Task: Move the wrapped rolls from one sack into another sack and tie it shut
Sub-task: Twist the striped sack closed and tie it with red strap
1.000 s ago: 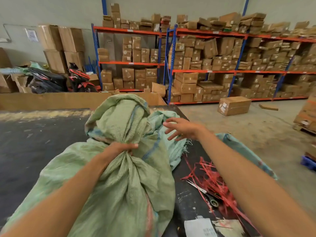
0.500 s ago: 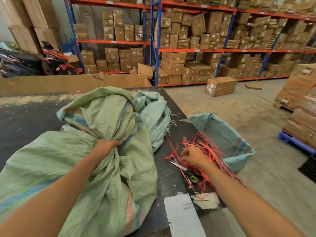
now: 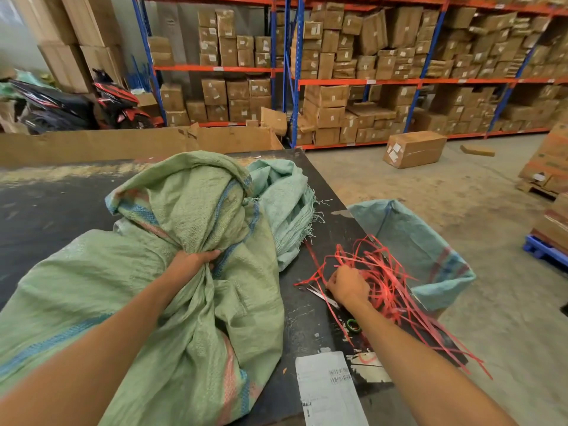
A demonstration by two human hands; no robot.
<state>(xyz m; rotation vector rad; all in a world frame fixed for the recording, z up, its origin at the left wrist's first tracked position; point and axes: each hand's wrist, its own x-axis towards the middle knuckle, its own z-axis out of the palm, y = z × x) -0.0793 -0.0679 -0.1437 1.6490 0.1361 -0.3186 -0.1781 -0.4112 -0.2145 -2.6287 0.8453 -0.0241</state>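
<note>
Fingers of left hand (image 3: 192, 262) clamped round gathered neck of green woven sack (image 3: 153, 287) on black table (image 3: 310, 315); right hand (image 3: 349, 285) fingers curled into red strap pile (image 3: 387, 287), hold on a strand cannot tell. Rec: keep neck twisted tight, draw one strap free w/o tangle. Sack coarse, crinkled; straps thin, flat, springy. Scissors (image 3: 322, 298) adjacent.

We are seeing print on the paper sheet (image 3: 330, 392) and box labels (image 3: 396, 148), none legible.
</note>
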